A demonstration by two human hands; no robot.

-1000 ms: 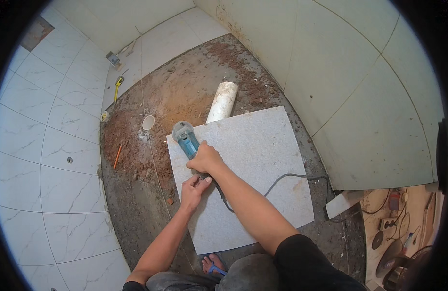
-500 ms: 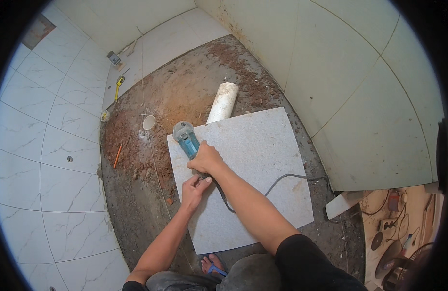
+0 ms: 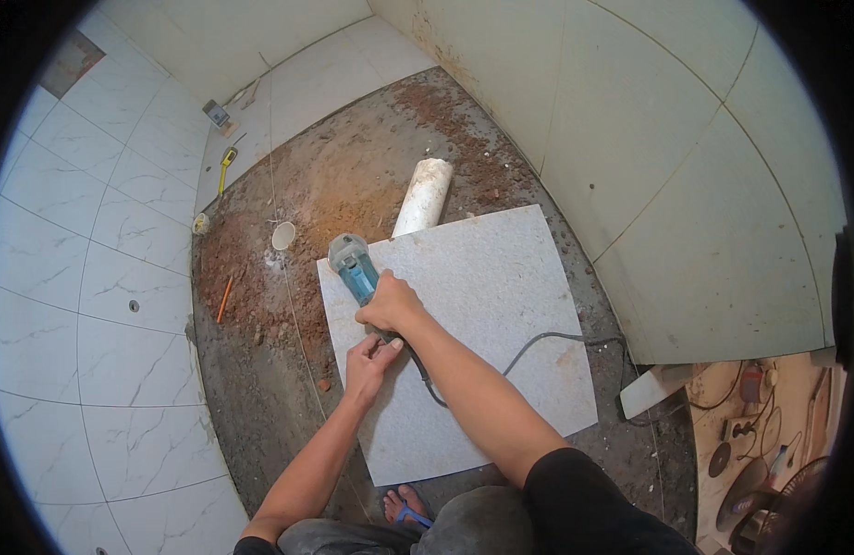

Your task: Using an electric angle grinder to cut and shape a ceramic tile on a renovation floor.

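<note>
My right hand (image 3: 393, 302) is wrapped round the body of a blue angle grinder (image 3: 356, 275). The grinder's head with its clear-looking guard lies at the upper left corner of a large pale tile (image 3: 501, 287), seen with its rough face up. My left hand (image 3: 368, 366) closes on the rear end of the grinder, near where the black cord (image 3: 538, 338) leaves it. What exactly its fingers pinch is partly hidden. From there the cord curves over the tile to the right. A white pipe (image 3: 423, 196) sticks out from beyond the tile's far edge.
Reddish soil (image 3: 251, 296) covers part of the rough floor, with an orange pencil (image 3: 225, 299) and a round pipe opening (image 3: 283, 236). A yellow tape measure (image 3: 227, 159) lies far left. Tiled walls flank both sides. A fan (image 3: 787, 499) and tools stand lower right.
</note>
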